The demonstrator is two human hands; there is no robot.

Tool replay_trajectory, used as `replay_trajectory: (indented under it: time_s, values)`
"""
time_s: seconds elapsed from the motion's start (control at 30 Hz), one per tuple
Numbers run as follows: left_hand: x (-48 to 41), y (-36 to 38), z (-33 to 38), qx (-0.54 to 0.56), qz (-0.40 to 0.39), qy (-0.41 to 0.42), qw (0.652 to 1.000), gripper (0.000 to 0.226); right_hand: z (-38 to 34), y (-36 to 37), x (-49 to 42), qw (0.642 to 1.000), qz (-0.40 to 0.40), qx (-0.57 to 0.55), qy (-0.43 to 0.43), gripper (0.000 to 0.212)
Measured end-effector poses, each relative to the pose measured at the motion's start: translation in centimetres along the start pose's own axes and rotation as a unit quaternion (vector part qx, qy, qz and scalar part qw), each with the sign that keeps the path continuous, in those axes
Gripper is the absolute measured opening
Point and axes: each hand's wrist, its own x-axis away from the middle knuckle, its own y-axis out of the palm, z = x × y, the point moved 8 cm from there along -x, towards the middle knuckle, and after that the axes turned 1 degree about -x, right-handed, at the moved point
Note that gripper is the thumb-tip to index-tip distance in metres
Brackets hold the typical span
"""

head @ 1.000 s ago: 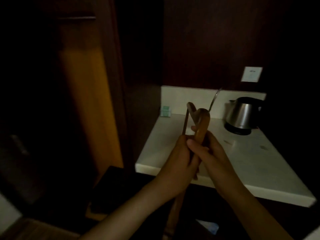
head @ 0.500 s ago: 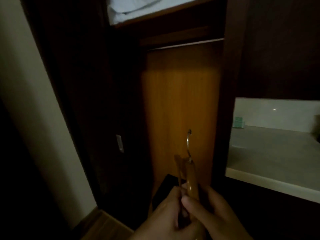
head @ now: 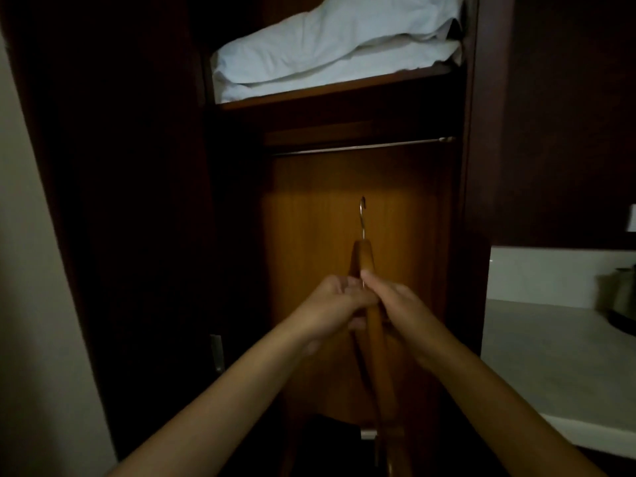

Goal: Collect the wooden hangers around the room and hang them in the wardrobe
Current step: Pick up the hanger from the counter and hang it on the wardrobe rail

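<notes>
In front of the open wardrobe (head: 358, 304), at centre: both hands clamped on the hangers (head: 370, 287), left hand (head: 332, 302) at 9 o'clock of the wood, right hand (head: 401, 304) at 3 o'clock. Hook (head: 362, 215) upright, below the rail (head: 361, 146). Bedding (head: 330, 53) on shelf at 12 o'clock. Bench (head: 537, 366) at 3 o'clock.
</notes>
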Motion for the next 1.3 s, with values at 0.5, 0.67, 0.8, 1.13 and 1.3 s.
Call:
replay_trajectory:
  time_s: [0.5, 0.67, 0.8, 1.13, 1.3]
  values:
    - [-30.6, -11.3, 5.0, 0.078, 0.11, 0.072, 0.988, 0.033, -2.2, -6.1, -20.7, 0.981, 0.139, -0.038, -0.13, 0.042]
    - [-38.6, -15.2, 5.2, 0.081, 0.154, 0.051, 0.983, 0.02, -0.1, -6.7, -25.0, 0.976, 0.177, -0.051, -0.118, 0.045]
    - [-43.4, -17.0, 3.9, 0.061, 0.157, 0.034, 0.985, 0.021, 1.7, -7.7, -26.5, 0.973, 0.198, -0.042, -0.115, 0.045]
    - [-48.4, -19.0, 2.3, 0.065, 0.136, 0.048, 0.987, 0.03, 2.5, -7.2, -31.7, 0.968, 0.216, -0.039, -0.118, 0.042]
    - [-48.7, -19.2, 0.7, 0.064, 0.13, 0.042, 0.989, 0.018, 3.3, -6.9, -32.8, 0.969, 0.217, -0.032, -0.117, 0.039]
